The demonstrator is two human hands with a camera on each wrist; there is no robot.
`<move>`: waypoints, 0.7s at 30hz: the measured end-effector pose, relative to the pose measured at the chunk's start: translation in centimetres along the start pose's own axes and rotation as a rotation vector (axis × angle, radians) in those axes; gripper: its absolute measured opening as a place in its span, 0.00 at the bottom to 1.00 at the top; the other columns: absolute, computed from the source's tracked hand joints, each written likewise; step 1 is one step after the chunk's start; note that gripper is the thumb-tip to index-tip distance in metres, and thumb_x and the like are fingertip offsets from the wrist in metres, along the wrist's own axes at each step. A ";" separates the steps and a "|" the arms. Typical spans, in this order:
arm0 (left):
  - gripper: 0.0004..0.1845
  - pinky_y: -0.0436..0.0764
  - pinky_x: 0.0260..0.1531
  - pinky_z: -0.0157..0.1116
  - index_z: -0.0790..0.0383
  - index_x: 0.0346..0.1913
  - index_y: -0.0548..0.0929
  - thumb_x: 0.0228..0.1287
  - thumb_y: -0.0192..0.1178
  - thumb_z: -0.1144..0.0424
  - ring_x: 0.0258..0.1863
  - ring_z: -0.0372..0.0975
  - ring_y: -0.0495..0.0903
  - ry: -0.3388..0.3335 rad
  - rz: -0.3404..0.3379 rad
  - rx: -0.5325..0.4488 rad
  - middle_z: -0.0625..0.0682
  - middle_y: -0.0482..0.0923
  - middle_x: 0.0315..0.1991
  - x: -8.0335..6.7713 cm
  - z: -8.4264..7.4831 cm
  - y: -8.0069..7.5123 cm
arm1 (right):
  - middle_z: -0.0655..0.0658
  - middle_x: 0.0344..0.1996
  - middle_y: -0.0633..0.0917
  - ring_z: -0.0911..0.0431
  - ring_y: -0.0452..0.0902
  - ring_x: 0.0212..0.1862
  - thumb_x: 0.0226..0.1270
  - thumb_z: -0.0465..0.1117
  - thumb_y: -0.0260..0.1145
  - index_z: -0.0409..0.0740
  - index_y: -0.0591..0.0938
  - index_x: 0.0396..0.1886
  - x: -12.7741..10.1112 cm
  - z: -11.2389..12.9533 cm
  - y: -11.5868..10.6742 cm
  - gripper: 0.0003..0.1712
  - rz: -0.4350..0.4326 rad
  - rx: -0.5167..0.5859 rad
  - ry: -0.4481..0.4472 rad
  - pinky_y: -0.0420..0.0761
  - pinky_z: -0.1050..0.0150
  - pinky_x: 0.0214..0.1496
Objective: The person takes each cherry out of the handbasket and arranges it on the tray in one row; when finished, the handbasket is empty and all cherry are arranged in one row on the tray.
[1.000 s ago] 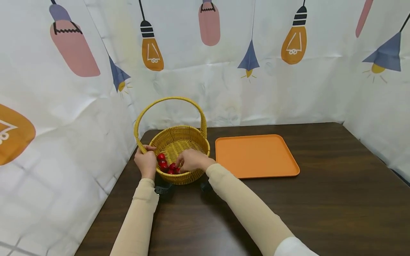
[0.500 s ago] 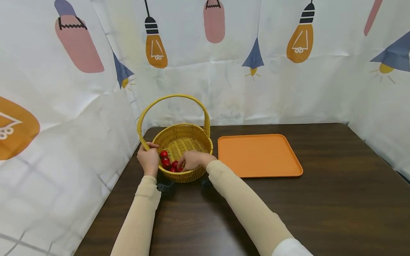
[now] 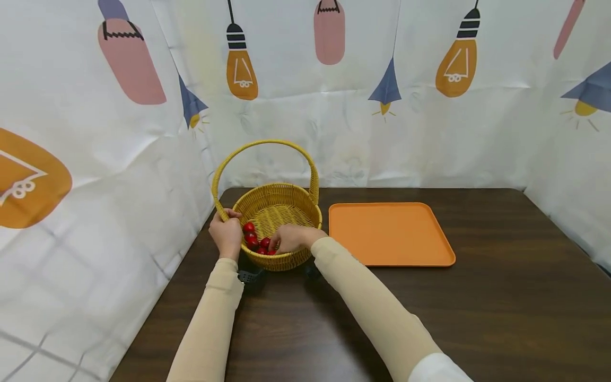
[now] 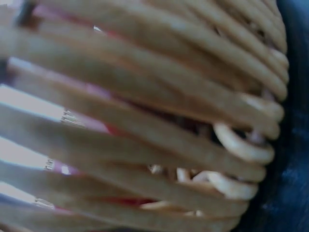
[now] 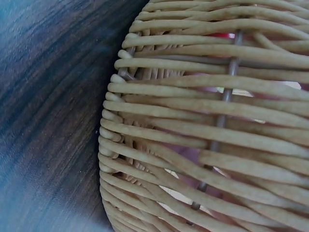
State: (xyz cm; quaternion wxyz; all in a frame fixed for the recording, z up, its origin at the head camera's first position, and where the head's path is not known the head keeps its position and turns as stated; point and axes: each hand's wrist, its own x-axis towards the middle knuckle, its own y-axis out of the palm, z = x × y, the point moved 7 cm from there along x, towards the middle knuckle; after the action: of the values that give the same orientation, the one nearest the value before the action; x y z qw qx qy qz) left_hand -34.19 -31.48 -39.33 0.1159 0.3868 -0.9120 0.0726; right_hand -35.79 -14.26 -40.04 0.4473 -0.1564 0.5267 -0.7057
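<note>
Left hand (image 3: 226, 236): grip curled on rim of yellow woven wicker basket (image 3: 286, 199), at handle base. Small red round fruits (image 3: 251, 240) heaped inside basket, near side. Right hand (image 3: 292, 238): inside basket, fingers curled onto fruits; whether one is pinched, cannot tell. Flat orange plastic tray (image 3: 389, 232) bare on dark wooden surface (image 3: 477, 313): no fruit moved yet, all remain

the right hand (image 3: 291, 238) covers part of the small red fruits (image 3: 251, 239) in the basket (image 3: 281, 199), so their count and kind cannot be told, nor whether its fingertips pinch one. both wrist views show only blurred wicker, cut off at the edges. the table's (image 3: 477, 318) near edge is cropped.
</note>
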 end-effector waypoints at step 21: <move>0.08 0.68 0.34 0.37 0.66 0.32 0.79 0.57 0.49 0.74 0.32 0.44 0.74 -0.004 0.008 -0.009 0.56 0.81 0.31 0.2 0.1 0.2 | 0.52 0.46 0.84 0.63 0.79 0.41 0.65 0.46 0.66 0.52 0.80 0.58 -3.0 0.2 -2.6 0.21 -0.358 0.161 -0.129 0.77 0.67 0.45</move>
State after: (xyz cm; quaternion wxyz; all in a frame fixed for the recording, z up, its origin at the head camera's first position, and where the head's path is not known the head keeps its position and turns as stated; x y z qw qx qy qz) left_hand -34.51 -31.54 -39.41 0.1158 0.3828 -0.9140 0.0681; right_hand -35.17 -11.89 -36.90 0.3586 -0.2560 0.4027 -0.8023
